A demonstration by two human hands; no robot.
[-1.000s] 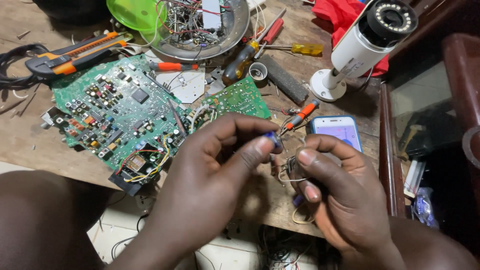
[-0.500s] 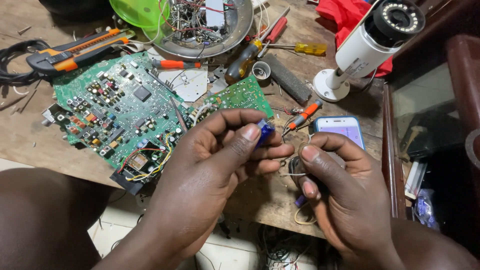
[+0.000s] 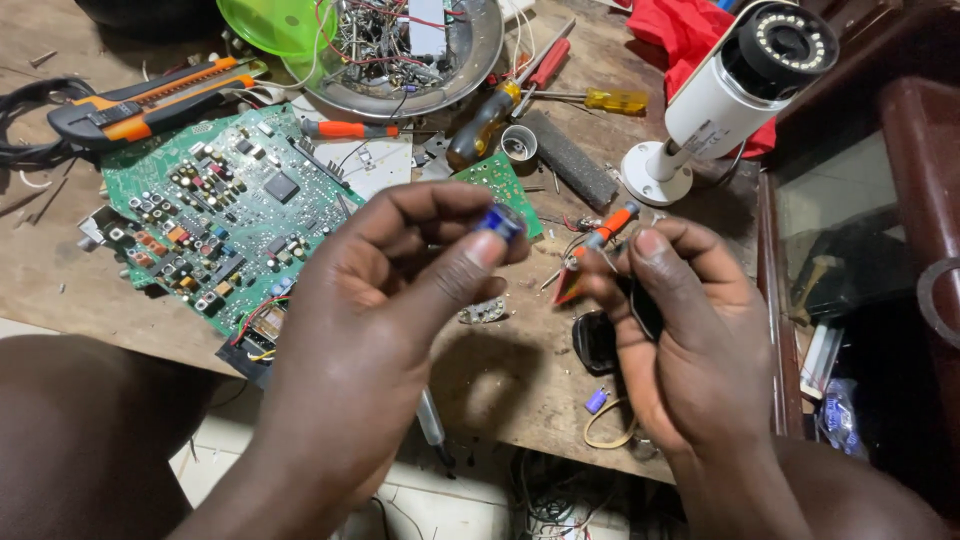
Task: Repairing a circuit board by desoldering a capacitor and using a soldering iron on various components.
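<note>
My left hand (image 3: 370, 330) pinches a small blue capacitor (image 3: 500, 220) between thumb and forefinger, above the workbench (image 3: 60, 280). It seems light, hard, slippery; I grip its sides. My right hand (image 3: 680, 340) curls around a dark part, unclear.

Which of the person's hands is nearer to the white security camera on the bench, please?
The right hand. It is just below and slightly left of the white security camera, near its round base. The left hand, pinching a small blue component, sits farther left.
</note>
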